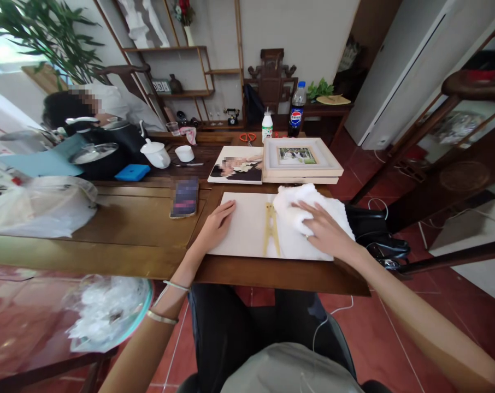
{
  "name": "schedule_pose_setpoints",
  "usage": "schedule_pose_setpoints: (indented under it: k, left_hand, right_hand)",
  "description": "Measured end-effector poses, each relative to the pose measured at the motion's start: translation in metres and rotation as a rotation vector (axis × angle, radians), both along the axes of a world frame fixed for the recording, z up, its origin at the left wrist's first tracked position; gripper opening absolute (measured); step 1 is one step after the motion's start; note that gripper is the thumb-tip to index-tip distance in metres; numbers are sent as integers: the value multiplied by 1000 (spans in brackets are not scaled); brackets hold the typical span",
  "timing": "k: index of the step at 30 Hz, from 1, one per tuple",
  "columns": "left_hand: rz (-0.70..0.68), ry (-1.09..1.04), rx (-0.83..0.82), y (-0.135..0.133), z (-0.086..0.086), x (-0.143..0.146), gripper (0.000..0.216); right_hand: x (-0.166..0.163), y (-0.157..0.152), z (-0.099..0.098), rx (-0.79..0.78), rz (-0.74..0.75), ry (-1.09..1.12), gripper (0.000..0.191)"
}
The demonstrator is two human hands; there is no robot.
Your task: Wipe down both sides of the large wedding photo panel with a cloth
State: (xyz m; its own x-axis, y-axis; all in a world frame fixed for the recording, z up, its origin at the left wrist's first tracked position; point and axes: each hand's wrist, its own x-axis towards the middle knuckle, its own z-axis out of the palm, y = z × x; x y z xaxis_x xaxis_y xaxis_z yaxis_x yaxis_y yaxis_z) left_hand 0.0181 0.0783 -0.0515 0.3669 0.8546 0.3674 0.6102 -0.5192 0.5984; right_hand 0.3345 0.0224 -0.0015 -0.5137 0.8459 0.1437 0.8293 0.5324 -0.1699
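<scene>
A white board [247, 229], the back of a picture frame with a pale yellow stand strip [271, 229], lies flat on the wooden table [141, 229] in front of me. My left hand [217, 222] rests flat on the board's left edge, fingers stretched out. My right hand [322, 226] presses a white cloth [308, 204] onto the board's right part, fingers curled over it.
Behind the board lie a photo print [237, 165] and a cream picture frame [300, 158]. A phone [184, 197], teapot [156, 154], cup [184, 153], bottles [296, 112], scissors [247, 137] and plastic bags [38, 204] crowd the table. Another person [87, 106] sits far left.
</scene>
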Motion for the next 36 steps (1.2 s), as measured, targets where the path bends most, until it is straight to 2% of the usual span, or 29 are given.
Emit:
schedule_pose_setpoints:
  k: [3, 5, 7, 10, 13, 15, 18, 24, 27, 29, 31, 36]
  left_hand:
    - [1, 3, 2, 0, 0, 0, 41]
    - [2, 7, -5, 0, 0, 0, 41]
    - [1, 12, -13, 0, 1, 0, 41]
    - [-3, 12, -10, -1, 1, 1, 42]
    - [-7, 18, -4, -1, 0, 1, 42]
    - [-6, 21, 0, -1, 0, 1, 42]
    - [-1, 16, 3, 0, 0, 0, 42]
    - [-3, 13, -7, 0, 0, 0, 43]
    - [-2, 15, -7, -1, 1, 0, 42]
    - [-1, 7, -5, -1, 1, 1, 42]
    - [-1, -3, -3, -1, 0, 1, 41]
    - [-5, -7, -7, 0, 0, 1, 42]
  right_hand:
    - [-6, 29, -4, 60, -80, -90, 41]
    - [-13, 27, -3, 71, -85, -118, 38]
    - [-20, 8, -2, 69, -58, -112, 29]
    - [-27, -39, 0, 54, -2, -69, 16]
    - [-29, -79, 2, 17, 48, -43, 19]
    - [-27, -88, 4, 2, 68, -32, 23]
    - [-19, -68, 5, 13, 61, -19, 28]
    - [-16, 22, -5, 101, -73, -112, 45]
    - [-22, 36, -10, 137, -102, -142, 44]
    - [-25, 24, -10, 144, -79, -152, 40]
    - [-27, -1, -6, 127, -37, -149, 35]
    - [-28, -72, 21, -47, 87, -84, 24]
